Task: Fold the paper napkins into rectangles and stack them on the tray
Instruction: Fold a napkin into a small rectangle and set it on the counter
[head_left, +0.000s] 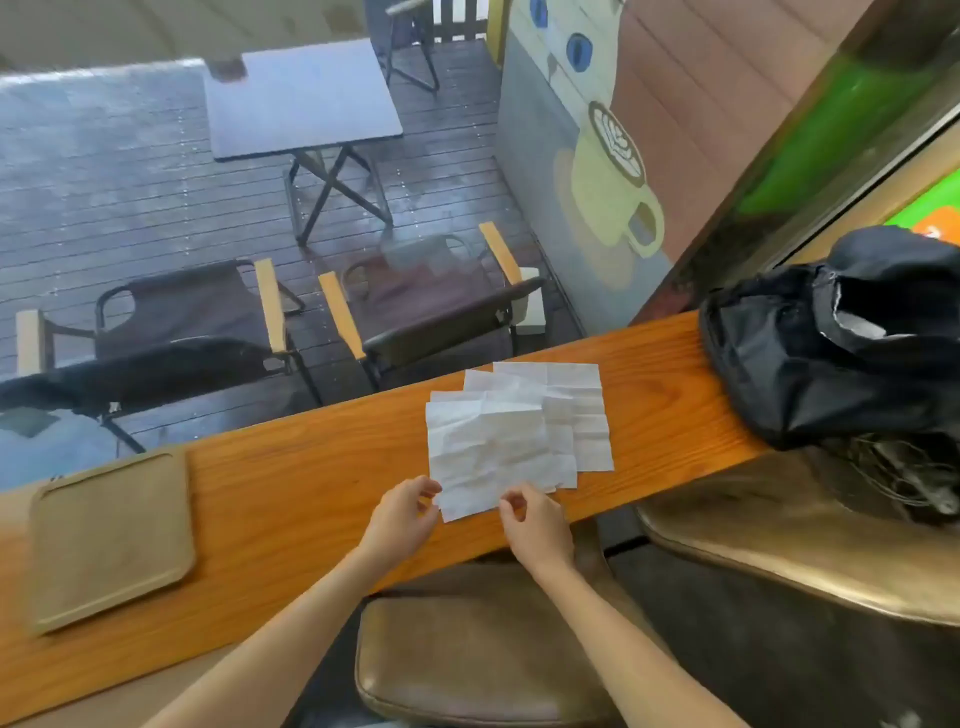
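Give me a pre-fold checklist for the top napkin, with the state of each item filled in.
1. Both hands at the near edge of the top napkin: ok, left hand, right hand.
2. Only one sheet pinched: cannot tell.
3. Napkin flat: not ok, creased.
4. Tray free to take the stack: ok, nothing on it.
5. Black bag apart from the napkins: ok.

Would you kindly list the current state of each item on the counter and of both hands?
Top napkin: unfolded, creased, near corners pinched.
Other napkins: unfolded, overlapping in a loose pile.
Tray: empty, flat on the counter.
Black bag: slumped, open.
Left hand: pinching the napkin's edge.
Right hand: pinching the napkin's edge.
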